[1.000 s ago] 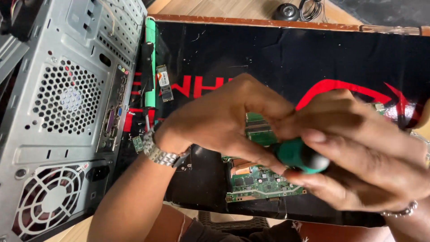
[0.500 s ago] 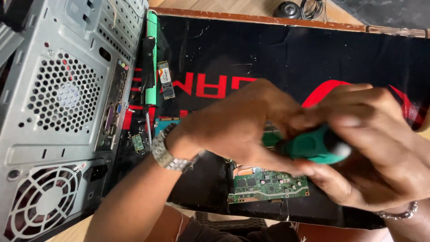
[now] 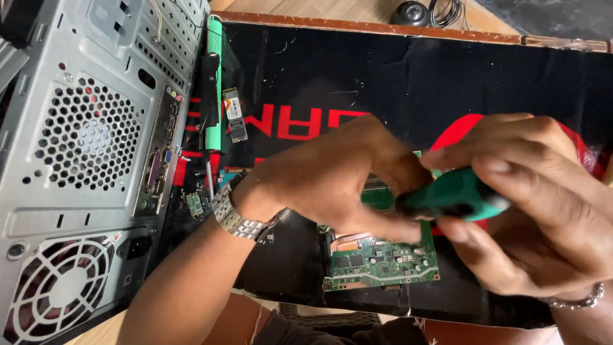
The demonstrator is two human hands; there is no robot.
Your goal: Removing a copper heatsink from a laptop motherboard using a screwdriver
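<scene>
A green circuit board (image 3: 377, 262) lies on a black mat (image 3: 383, 83) with red print. My left hand (image 3: 332, 176), a metal watch on its wrist, rests over the board's upper part with fingers curled down on it. My right hand (image 3: 543, 211) grips the green handle of a screwdriver (image 3: 456, 195), which points toward the board under my left fingers. The tip is hidden by the hands.
A grey computer case (image 3: 83, 160) lies on its side at the left, its fan grille and rear ports facing me. A green stick and a small memory module (image 3: 235, 115) lie beside it. The mat's wooden edge runs along the top.
The view has shifted a little. Both hands have stayed together over the board, and the screwdriver handle has moved slightly up and right.
</scene>
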